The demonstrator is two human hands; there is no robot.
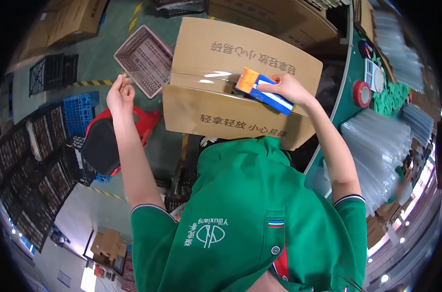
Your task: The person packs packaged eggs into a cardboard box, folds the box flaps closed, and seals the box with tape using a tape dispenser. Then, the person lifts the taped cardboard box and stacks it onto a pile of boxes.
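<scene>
from here i have the right hand [288, 88] grasping the blue-and-orange object [274, 101] at the carton [221, 108], best aligned with its seam; left hand [120, 99] loosely curled, seemingly empty.

This looks like the packing area of a factory or warehouse: a large carton [192, 53] printed with Chinese lettering, an orange-and-blue tape dispenser [272, 100] over its seam, and more brown cartons [72, 22] farther off all speak of boxing goods. Yellow-and-black floor tape [93, 83] marks out the green floor, where a pinkish plastic crate [148, 58] and a blue crate [79, 112] sit, while a green-topped worktable [345, 95] carries a red tape roll [361, 94] and piles of clear plastic packaging [376, 141], with small bright lights [385, 278] overhead
</scene>
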